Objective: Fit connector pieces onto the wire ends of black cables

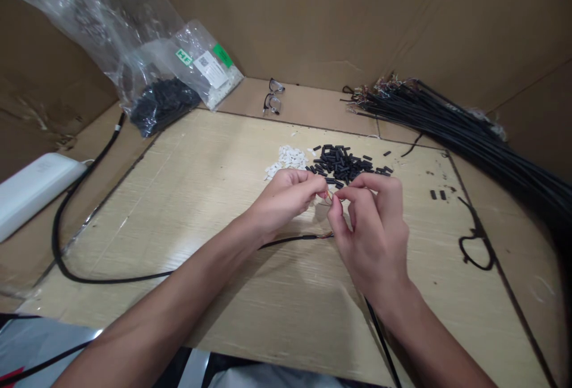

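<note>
Between my two hands run thin coloured wires [329, 195], orange and yellowish in tone. My left hand [292, 197] pinches them from the left, fingers closed. From the right, thumb and forefinger of my right hand [370, 221] also pinch the wires, its other fingers curled. A black cable [288, 241] lies on the board below, its coloured strands showing at the stripped end; another black cable [379, 334] comes out under my right wrist. Just beyond my fingers are a pile of short black tubes [342, 163] and a smaller pile of white pieces [288, 160].
A bundle of black cables [447, 120] with frayed ends lies at the right. Clear plastic bags [165, 72] with black and white parts stand back left. Glasses [272, 102] rest at the back edge. A white box-shaped device [38, 188] is far left, a black loop [478, 248] right.
</note>
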{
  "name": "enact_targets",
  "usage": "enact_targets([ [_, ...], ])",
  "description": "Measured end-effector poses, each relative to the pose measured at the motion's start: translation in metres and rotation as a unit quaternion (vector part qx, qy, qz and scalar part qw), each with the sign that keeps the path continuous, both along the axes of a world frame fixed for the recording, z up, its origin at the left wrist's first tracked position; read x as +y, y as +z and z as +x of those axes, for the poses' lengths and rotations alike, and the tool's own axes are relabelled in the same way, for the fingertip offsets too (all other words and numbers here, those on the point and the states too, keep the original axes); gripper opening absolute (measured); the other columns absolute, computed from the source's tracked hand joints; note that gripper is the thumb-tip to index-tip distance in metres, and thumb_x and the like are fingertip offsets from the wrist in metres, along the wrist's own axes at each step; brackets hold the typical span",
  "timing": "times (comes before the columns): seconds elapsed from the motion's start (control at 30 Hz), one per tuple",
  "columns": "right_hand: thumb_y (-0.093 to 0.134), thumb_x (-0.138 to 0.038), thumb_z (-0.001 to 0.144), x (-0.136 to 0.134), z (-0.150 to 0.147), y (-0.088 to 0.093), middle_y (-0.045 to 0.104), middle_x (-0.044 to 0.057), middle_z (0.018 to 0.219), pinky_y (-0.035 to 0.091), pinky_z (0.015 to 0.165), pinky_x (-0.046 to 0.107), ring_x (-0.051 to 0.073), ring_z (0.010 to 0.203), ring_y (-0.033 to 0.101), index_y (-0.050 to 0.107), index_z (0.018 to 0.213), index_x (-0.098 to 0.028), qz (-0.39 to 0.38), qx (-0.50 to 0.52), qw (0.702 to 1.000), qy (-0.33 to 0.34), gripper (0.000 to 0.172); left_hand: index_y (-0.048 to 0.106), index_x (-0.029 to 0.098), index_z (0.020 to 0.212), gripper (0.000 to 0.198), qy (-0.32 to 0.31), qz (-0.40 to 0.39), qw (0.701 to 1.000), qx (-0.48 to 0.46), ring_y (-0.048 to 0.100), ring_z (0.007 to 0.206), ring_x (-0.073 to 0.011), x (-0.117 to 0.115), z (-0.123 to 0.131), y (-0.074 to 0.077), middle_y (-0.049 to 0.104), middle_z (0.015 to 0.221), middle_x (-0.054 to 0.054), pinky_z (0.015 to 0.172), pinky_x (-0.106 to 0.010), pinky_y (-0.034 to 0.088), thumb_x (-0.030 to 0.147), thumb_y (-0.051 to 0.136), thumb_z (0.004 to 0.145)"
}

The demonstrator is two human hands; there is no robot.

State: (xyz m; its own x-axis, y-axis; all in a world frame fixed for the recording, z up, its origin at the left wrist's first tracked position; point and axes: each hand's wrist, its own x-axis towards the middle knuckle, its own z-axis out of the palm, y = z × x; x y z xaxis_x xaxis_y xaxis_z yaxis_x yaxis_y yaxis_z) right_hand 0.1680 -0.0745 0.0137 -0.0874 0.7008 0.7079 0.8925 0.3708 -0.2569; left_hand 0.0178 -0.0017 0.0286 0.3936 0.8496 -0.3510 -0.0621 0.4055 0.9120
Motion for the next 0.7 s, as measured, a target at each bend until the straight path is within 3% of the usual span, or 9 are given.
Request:
enact_targets([
  [0.4,0.064,-0.014,0.107,-0.0003,-0.0017,-0.0001,0.068,0.009,0.118,0.051,0.052,0.028,0.011,0.068,0.063,0.062,0.108,-0.021,0.004,-0.006,1.0,-0.008,0.008,0.063,0.02,0.059,0.019,0.007,0.003,1.0,0.009,0.031,0.055,-0.0094,-0.0018,0.0001,0.0019,0.041,0.056,0.006,0.056,-0.03,0.022,0.026,0.071,0.075],
  [0.7,0.062,-0.015,0.108,0.0002,-0.003,-0.0006,0.068,0.01,0.119,0.052,0.053,0.028,0.015,0.078,0.071,0.062,0.109,-0.022,0.005,-0.014,1.0,-0.011,0.007,0.058,0.021,0.056,0.027,0.003,0.017,1.0,0.007,0.032,0.056,-0.0097,-0.0022,-0.001,0.0008,0.046,0.056,0.006,0.059,-0.029,0.028,0.026,0.072,0.078],
])
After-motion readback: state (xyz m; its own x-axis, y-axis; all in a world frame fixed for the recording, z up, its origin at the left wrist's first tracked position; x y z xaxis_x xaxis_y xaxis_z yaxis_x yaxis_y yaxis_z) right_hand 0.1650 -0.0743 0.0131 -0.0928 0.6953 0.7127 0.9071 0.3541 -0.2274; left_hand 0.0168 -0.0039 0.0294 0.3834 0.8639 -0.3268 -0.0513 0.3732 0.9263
